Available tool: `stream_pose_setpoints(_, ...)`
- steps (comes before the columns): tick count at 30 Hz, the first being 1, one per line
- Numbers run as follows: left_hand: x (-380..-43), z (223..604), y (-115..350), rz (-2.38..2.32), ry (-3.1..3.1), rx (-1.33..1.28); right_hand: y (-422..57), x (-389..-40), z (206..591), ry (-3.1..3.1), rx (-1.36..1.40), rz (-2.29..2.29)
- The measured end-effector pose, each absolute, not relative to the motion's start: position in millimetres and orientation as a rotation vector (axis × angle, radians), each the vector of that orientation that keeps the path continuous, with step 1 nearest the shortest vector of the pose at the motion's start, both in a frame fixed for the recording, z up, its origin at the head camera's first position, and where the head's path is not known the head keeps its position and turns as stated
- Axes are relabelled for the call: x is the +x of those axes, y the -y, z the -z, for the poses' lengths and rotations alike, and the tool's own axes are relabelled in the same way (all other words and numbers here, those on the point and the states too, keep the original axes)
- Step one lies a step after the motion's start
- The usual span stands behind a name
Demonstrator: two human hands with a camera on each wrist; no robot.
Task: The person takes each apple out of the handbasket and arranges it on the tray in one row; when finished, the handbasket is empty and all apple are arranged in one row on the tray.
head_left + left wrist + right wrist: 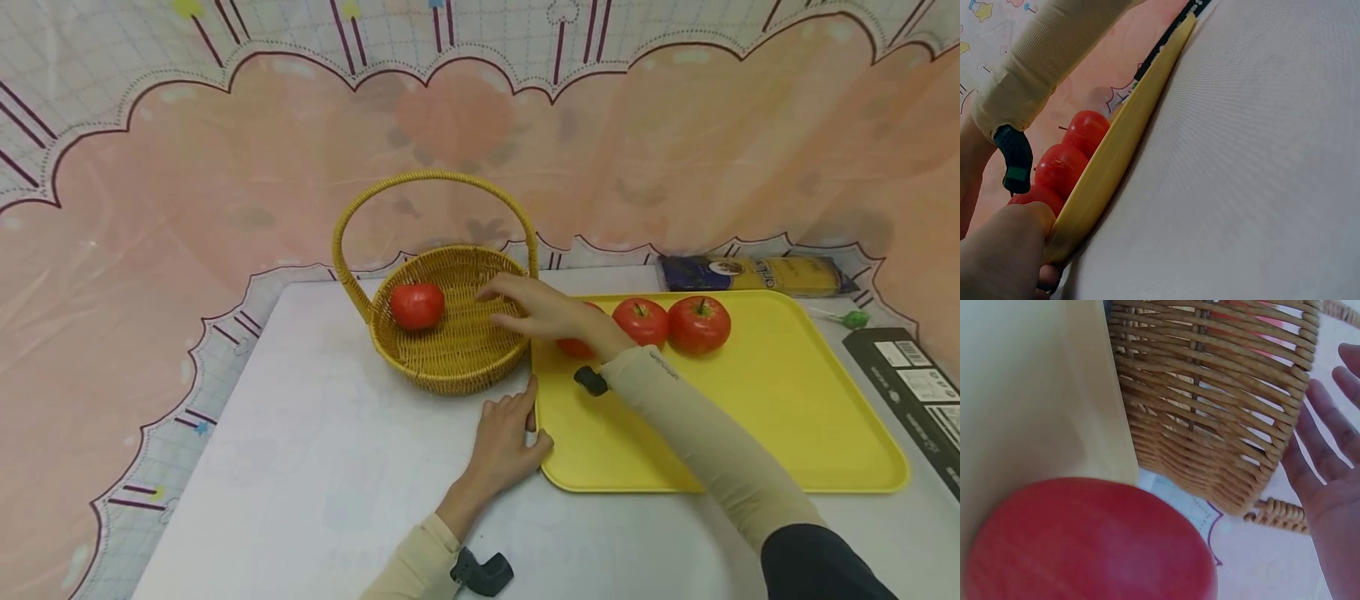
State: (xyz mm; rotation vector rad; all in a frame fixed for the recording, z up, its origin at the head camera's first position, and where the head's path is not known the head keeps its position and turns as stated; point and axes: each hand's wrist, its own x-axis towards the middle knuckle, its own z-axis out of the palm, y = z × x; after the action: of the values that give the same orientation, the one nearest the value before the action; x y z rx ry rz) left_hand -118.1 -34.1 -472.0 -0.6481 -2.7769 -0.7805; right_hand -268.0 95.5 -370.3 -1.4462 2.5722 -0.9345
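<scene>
A red apple (417, 307) lies in the left part of the yellow wicker basket (450, 379). My right hand (543, 308) reaches over the basket's right rim, its fingers loosely bent and holding nothing. In the right wrist view, that hand (1341, 487) appears beside the basket's woven wall (1210, 412). My left hand (506, 437) grips the left edge of the yellow tray (750, 417), thumb over the rim. Along the tray's back stand a red apple (699, 325), another apple (640, 321) and a third apple (574, 347), partly hidden by my right arm.
Behind the tray lies a blue-and-yellow packet (757, 275). A small green-wrapped item (853, 319) and a dark box (907, 392) with white labels lie at the right. The basket's tall handle (435, 176) arches over its bowl. A patterned cloth hangs behind the white table (315, 433).
</scene>
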Motion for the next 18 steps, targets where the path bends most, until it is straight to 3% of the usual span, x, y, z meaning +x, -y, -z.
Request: stream_pose_setpoints(18,-118,472,36,0.775,2.758,-0.662,-54,-288,371,-2.535,-1.484,0.711)
